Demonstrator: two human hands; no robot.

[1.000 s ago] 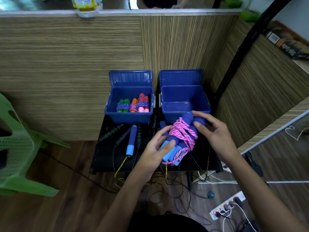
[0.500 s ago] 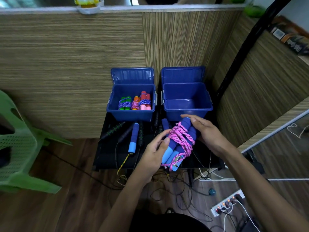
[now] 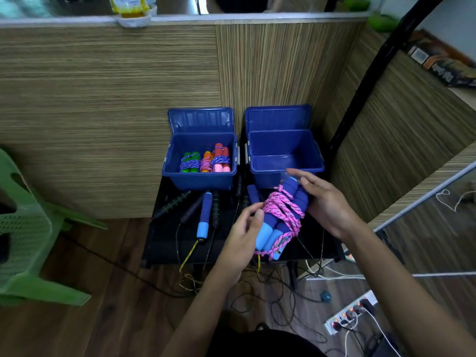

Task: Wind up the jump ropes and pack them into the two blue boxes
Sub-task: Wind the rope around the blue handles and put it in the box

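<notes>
Against the right blue box [image 3: 284,155], taken as the landmark, the wound bundle [image 3: 282,215] of blue-handled rope with pink cord has risen over the last second, from well in front of the box to just before its near wall, the handle tops now level with the rim; the right hand [image 3: 325,202] has moved from cupping the bundle's far end to lying along its right side, fingers stretched and barely curled, their tips over the box's near edge; the left hand [image 3: 244,235] has loosened from a full grip on the lower handles to a thumb-and-finger pinch on the cord at the bundle's left side. I judge the winding done and this rope about to go in, the first for this box, which looks bare inside.

Left of the landmark, touching or nearly so, stands the left blue box [image 3: 199,161], lid up, with three wound ropes [image 3: 204,162] in green, orange and pink; both boxes sit at the back of the black bench [image 3: 164,243]. In front of the left box lie loose ropes [image 3: 206,215], a blue-handled one and several dark ones, their cords trailing off the bench edge to the floor; these remain to be wound. Far left of the landmark is a green chair [image 3: 23,240]; below and right, on the floor, a power strip [image 3: 350,313] amid tangled cables. Nothing blocks the box mouth; the pink loop hanging from the bundle's lower end could catch the rim.
</notes>
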